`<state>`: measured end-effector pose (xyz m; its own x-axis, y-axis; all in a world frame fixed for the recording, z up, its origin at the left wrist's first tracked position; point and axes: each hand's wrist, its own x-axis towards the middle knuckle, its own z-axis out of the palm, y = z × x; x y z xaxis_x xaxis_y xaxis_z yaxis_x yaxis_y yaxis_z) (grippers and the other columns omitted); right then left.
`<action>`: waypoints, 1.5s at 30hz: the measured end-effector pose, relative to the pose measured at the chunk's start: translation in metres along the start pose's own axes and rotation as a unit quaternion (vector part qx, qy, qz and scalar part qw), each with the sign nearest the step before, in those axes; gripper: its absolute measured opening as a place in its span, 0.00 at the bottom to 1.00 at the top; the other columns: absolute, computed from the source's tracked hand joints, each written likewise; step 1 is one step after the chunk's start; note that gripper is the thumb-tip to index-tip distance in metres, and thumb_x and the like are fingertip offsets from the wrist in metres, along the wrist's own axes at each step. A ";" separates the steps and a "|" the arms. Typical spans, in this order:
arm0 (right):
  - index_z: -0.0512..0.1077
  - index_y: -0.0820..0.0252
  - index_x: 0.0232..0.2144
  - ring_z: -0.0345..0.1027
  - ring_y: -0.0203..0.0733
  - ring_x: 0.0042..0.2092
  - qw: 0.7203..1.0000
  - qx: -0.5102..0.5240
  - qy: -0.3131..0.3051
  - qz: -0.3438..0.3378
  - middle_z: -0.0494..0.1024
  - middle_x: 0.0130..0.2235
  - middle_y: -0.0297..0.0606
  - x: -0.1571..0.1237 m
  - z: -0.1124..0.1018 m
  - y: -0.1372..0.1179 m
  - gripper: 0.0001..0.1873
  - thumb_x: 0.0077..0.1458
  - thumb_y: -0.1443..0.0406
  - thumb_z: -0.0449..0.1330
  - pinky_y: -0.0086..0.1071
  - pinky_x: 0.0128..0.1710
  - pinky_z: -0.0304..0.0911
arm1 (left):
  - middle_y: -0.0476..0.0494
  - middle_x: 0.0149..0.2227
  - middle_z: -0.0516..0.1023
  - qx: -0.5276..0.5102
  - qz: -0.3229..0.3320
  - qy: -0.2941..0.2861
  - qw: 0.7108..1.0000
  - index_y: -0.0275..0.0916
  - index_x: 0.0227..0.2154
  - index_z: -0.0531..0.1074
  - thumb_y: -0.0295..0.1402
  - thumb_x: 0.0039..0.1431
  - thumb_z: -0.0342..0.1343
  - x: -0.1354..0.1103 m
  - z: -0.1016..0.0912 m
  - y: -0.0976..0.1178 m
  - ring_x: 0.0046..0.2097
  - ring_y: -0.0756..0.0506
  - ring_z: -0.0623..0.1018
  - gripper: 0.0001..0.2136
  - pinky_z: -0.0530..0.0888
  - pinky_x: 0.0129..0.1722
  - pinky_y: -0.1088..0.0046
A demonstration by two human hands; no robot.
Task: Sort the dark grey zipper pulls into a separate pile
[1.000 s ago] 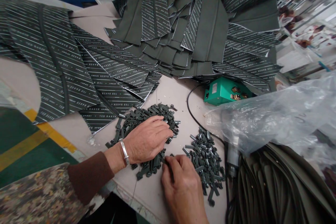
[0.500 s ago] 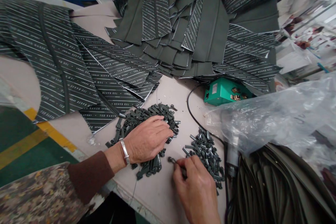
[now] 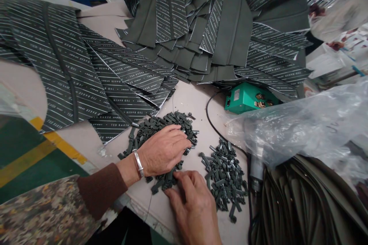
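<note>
A heap of small dark grey zipper sliders with pull tabs (image 3: 149,126) lies on the pale table. My left hand (image 3: 162,151) rests over this heap, palm down, its fingers curled together; what lies under them is hidden. At the heap's near edge my right hand (image 3: 195,203) has thumb and forefinger closing around a slider, mostly covered by the fingers. A second, smaller pile of the same zipper sliders (image 3: 227,176) lies just to the right of my right hand.
Dark fabric panels with zippers and striped lettering (image 3: 60,61) spread over the left side. More panels (image 3: 230,26) are heaped at the back. A green box (image 3: 241,97) with a black cable (image 3: 207,111), clear plastic (image 3: 301,126) and stacked dark fabric (image 3: 299,199) occupy the right.
My right hand has moved left, from beside the smaller pile to the larger heap. The slider it held is no longer in its fingers there. My left hand stays nearly still.
</note>
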<state>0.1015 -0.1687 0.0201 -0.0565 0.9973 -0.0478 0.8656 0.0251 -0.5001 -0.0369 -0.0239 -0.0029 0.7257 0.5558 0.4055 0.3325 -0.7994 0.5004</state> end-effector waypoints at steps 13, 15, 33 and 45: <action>0.72 0.54 0.37 0.75 0.44 0.36 0.998 -0.009 -0.054 0.015 0.77 0.35 0.34 0.002 -0.015 0.019 0.10 0.57 0.74 0.57 0.34 0.36 0.67 | 0.43 0.42 0.80 -0.003 -0.001 0.003 1.000 0.38 0.43 0.73 0.25 0.64 0.50 0.000 0.000 0.001 0.49 0.45 0.77 0.09 0.66 0.64 0.59; 0.70 0.54 0.44 0.76 0.43 0.38 0.998 0.010 -0.056 0.012 0.78 0.38 0.34 0.000 -0.015 0.021 0.14 0.57 0.74 0.56 0.34 0.38 0.68 | 0.43 0.42 0.80 -0.003 -0.002 0.002 1.000 0.38 0.43 0.73 0.25 0.64 0.50 0.000 0.000 0.001 0.49 0.45 0.77 0.09 0.66 0.64 0.59; 0.69 0.54 0.32 0.72 0.44 0.34 0.993 -0.101 -0.039 -0.053 0.73 0.33 0.35 -0.003 -0.014 0.015 0.06 0.56 0.71 0.57 0.35 0.32 0.64 | 0.44 0.42 0.80 -0.007 0.001 0.007 1.000 0.38 0.42 0.72 0.24 0.63 0.51 0.001 -0.001 0.000 0.49 0.44 0.77 0.08 0.64 0.64 0.60; 0.68 0.55 0.51 0.75 0.43 0.40 0.993 -0.051 0.007 -0.104 0.76 0.40 0.39 -0.006 -0.020 0.014 0.15 0.62 0.64 0.60 0.32 0.38 0.72 | 0.44 0.41 0.80 -0.003 0.005 0.011 1.000 0.37 0.43 0.72 0.25 0.63 0.51 -0.001 0.001 0.000 0.49 0.45 0.77 0.08 0.65 0.63 0.60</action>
<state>0.1238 -0.1725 0.0309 -0.2332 0.9706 0.0599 0.8816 0.2371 -0.4081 -0.0369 -0.0242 -0.0041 0.7153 0.5524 0.4280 0.3210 -0.8038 0.5009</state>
